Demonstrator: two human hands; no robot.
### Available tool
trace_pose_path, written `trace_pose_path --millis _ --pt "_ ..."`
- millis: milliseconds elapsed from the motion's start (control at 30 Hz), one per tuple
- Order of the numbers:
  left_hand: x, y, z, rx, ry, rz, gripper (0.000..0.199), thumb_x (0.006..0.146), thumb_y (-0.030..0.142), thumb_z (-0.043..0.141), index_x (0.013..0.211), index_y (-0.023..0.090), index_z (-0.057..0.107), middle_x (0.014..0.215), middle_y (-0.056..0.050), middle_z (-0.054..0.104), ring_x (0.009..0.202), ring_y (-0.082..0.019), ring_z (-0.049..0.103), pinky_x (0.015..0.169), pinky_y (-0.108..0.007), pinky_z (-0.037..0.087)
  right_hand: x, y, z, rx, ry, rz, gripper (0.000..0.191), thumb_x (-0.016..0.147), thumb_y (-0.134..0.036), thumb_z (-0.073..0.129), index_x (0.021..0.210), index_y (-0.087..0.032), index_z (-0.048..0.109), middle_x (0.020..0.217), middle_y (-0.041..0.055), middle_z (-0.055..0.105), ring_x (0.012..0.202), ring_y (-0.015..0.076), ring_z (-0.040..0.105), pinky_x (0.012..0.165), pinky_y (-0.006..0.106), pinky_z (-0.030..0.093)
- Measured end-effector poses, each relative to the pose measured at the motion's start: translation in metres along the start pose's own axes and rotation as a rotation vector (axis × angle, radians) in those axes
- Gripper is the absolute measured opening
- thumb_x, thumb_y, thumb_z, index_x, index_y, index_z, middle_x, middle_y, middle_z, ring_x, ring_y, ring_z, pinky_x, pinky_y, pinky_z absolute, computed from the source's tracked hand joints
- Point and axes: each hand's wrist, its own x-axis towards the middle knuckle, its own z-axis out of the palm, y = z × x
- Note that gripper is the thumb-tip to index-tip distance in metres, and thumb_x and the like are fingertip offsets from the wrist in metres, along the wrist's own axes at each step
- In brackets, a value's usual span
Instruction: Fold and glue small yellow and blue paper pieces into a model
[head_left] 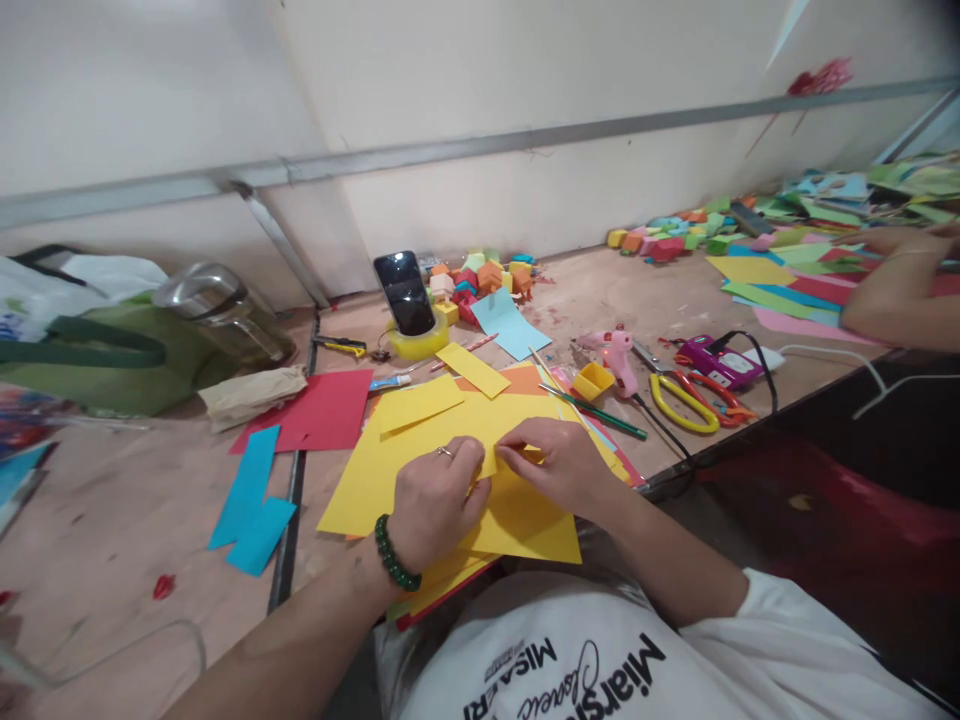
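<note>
My left hand (435,495), with a ring and a green bead bracelet, is closed on a small piece of yellow paper (490,462). My right hand (559,465) pinches the right side of that piece between thumb and fingers. Both hands are just above a large yellow sheet (360,495) on a stack of coloured paper. Two yellow strips lie beyond the hands: one strip (420,403) on the left and another strip (474,370) farther back. A small folded yellow paper box (593,381) sits to the right, near a green pencil (607,418).
A phone (405,290) stands in a tape roll (417,340), before a pile of paper boxes (487,278). On the right lie a pink glue gun (616,358), scissors (684,403) and a purple power adapter (720,362). Another person's arm (900,285) is at far right.
</note>
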Motion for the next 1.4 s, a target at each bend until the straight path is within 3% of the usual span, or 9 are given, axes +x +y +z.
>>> trace_pose_path --millis 167,267,367,567,700,967,1067,1233,1400 --pt "0.002 0.001 0.000 0.010 -0.093 -0.047 0.009 0.079 0.018 0.049 0.072 0.022 0.051 0.061 0.001 0.064 0.057 -0.017 0.059 0.053 -0.028 0.035 -0.003 0.006 0.006 -0.021 -0.022 0.110 0.013 0.085 -0.030 0.059 0.077 -0.020 0.063 0.073 0.0013 0.071 0.065 0.0136 0.064 0.059 0.023 0.044" --pt "0.001 0.000 0.000 0.032 -0.077 -0.006 0.010 0.079 0.014 0.048 0.073 0.021 0.051 0.066 0.000 0.067 0.057 -0.016 0.059 0.053 -0.027 0.036 -0.005 0.009 0.002 0.095 -0.081 0.215 0.015 0.086 -0.033 0.058 0.093 -0.021 0.064 0.084 0.0027 0.073 0.074 0.0154 0.067 0.062 0.023 0.047" --pt "0.000 -0.002 0.000 0.017 -0.027 0.027 0.011 0.078 0.011 0.047 0.073 0.021 0.050 0.072 -0.001 0.069 0.056 -0.015 0.058 0.053 -0.027 0.037 -0.005 0.009 -0.004 0.183 -0.127 0.248 0.012 0.084 -0.029 0.058 0.085 -0.020 0.066 0.079 0.0015 0.072 0.073 0.0146 0.066 0.063 0.023 0.048" --pt "-0.001 -0.001 0.001 -0.089 -0.020 -0.003 0.011 0.078 0.011 0.046 0.076 0.021 0.050 0.081 -0.002 0.070 0.055 -0.014 0.058 0.051 -0.025 0.037 -0.007 0.001 -0.003 0.163 -0.043 0.200 0.014 0.081 -0.022 0.057 0.072 -0.020 0.066 0.068 -0.0011 0.070 0.063 0.0127 0.063 0.057 0.022 0.045" --pt "0.000 0.000 0.004 -0.211 -0.059 -0.083 0.013 0.073 0.010 0.049 0.076 0.022 0.050 0.096 -0.003 0.071 0.069 -0.015 0.063 0.061 -0.024 0.044 -0.009 -0.002 0.006 0.014 0.014 0.058 0.014 0.082 -0.021 0.056 0.072 -0.020 0.065 0.070 0.0009 0.070 0.063 0.0132 0.063 0.058 0.023 0.044" --pt "0.005 0.000 0.006 -0.414 -0.198 -0.206 0.013 0.065 0.009 0.048 0.068 0.022 0.047 0.068 0.001 0.059 0.063 -0.016 0.055 0.059 -0.026 0.041 -0.009 -0.001 0.017 -0.081 0.013 -0.040 0.013 0.083 -0.022 0.060 0.072 -0.020 0.066 0.067 0.0015 0.067 0.063 0.0130 0.061 0.057 0.023 0.042" --pt "0.005 0.000 0.005 -0.438 -0.188 -0.228 0.013 0.064 0.009 0.047 0.066 0.022 0.044 0.066 0.001 0.056 0.062 -0.016 0.052 0.058 -0.026 0.039 -0.010 0.001 0.019 0.006 0.025 -0.043 0.008 0.082 -0.018 0.059 0.081 -0.020 0.066 0.074 0.0022 0.070 0.068 0.0144 0.065 0.063 0.024 0.047" --pt "0.005 0.000 0.004 -0.421 -0.202 -0.259 0.013 0.065 0.010 0.048 0.067 0.022 0.045 0.066 0.001 0.055 0.061 -0.016 0.051 0.058 -0.027 0.039 -0.013 0.002 0.019 0.073 0.058 -0.046 0.034 0.078 -0.009 0.052 0.108 -0.021 0.059 0.091 0.0047 0.073 0.081 0.0166 0.069 0.075 0.028 0.054" --pt "0.006 -0.001 0.005 -0.489 -0.174 -0.226 0.014 0.064 0.008 0.045 0.068 0.021 0.046 0.076 -0.003 0.060 0.071 -0.018 0.056 0.064 -0.029 0.043 -0.014 0.003 0.021 -0.015 0.079 -0.173 0.044 0.080 -0.005 0.046 0.121 -0.021 0.052 0.096 0.0061 0.072 0.083 0.0173 0.069 0.076 0.030 0.056"
